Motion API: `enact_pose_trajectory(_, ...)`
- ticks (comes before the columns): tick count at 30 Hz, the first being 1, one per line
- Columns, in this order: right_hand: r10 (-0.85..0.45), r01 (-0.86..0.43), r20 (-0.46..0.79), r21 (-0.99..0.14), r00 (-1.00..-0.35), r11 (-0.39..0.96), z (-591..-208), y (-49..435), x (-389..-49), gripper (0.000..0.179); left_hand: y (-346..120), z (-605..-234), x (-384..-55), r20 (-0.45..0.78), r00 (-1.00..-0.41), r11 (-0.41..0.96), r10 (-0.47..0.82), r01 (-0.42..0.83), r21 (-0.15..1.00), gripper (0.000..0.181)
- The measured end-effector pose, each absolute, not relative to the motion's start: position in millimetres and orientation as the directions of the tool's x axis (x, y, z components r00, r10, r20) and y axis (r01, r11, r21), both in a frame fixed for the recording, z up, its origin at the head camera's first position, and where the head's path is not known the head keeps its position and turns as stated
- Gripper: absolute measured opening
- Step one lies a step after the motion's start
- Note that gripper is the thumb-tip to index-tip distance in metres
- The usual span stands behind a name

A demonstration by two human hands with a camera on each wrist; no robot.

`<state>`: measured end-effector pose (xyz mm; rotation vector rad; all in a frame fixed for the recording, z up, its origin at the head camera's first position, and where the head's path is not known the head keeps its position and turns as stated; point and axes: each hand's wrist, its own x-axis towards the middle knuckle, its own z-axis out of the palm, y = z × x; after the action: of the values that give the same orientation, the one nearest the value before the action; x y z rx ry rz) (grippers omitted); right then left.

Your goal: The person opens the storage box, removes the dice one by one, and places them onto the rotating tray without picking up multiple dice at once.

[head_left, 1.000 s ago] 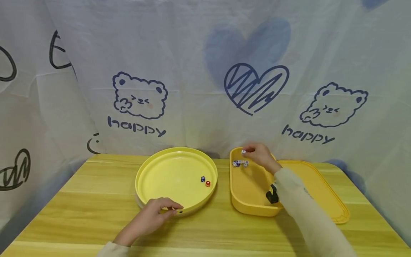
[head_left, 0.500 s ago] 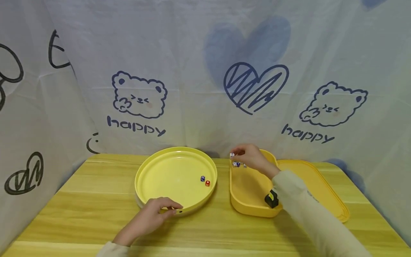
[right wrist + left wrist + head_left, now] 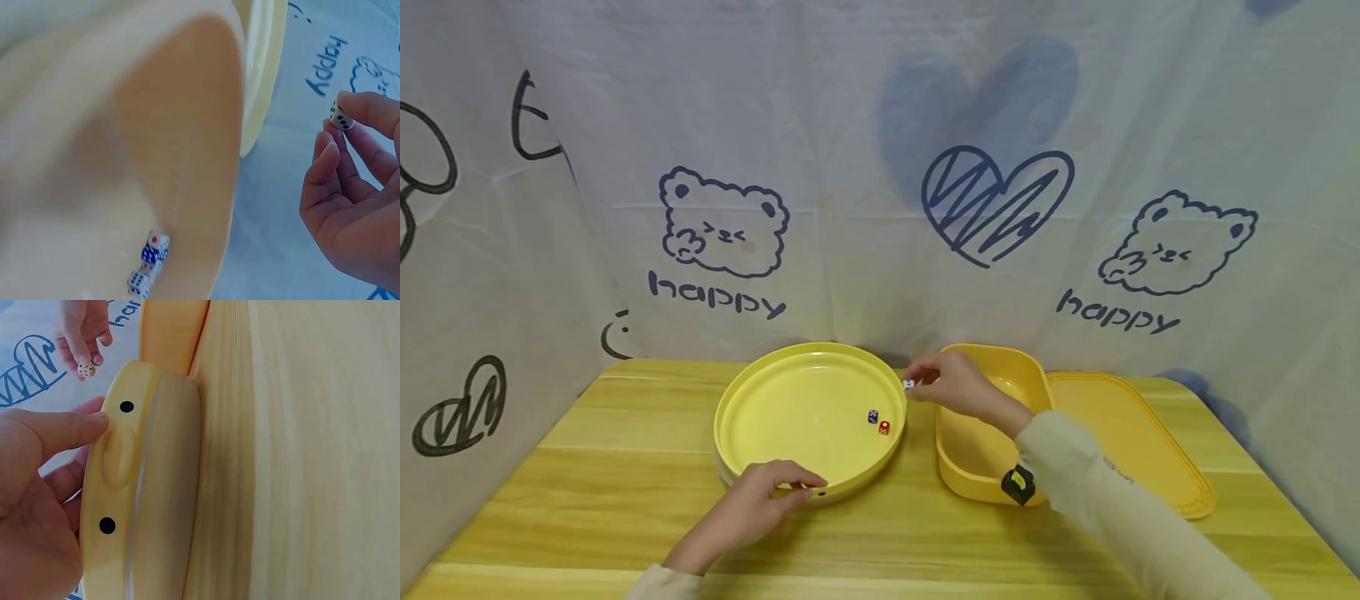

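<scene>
My right hand [image 3: 958, 385] pinches a white die [image 3: 341, 116] with black pips between thumb and fingertips. In the head view this die [image 3: 909, 384] overlaps the right rim of a round yellow tray [image 3: 808, 350]. Inside the tray lie a blue die [image 3: 873, 417] and a red die [image 3: 884, 427], close together near its right side. My left hand [image 3: 775, 498] grips the tray's near rim, the thumb [image 3: 75, 432] against the outer wall and the other fingers behind the rim.
An orange-yellow box [image 3: 973, 485] stands to the right of the tray. Several white and blue dice [image 3: 150, 262] lie inside it, hidden in the head view. A flat yellow lid [image 3: 1138, 442] lies at its right. Behind the table [image 3: 587, 500] hangs a printed curtain [image 3: 850, 208].
My right hand has moved left with the white die, from over the box to the tray's right rim. My left hand keeps its place on the tray.
</scene>
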<state>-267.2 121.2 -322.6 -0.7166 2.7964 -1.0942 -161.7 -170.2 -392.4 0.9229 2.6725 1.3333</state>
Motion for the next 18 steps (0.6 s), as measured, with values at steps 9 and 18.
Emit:
enact_pose_trajectory(9,-0.510,-0.436,0.106,-0.682,-0.854,0.587,-336.8,109.3,-252.8,0.017,-168.6,-394.5,-161.9,0.226,-0.836,0.490,0.500,0.489,0.722,0.018)
enact_pose_trajectory(18,-0.524,-0.450,0.122,-0.693,-0.843,0.563,-346.7,100.1,-244.5,0.015,-168.4,-395.7,-161.2,0.228,-0.839,0.501,0.495,0.490,0.713,0.018)
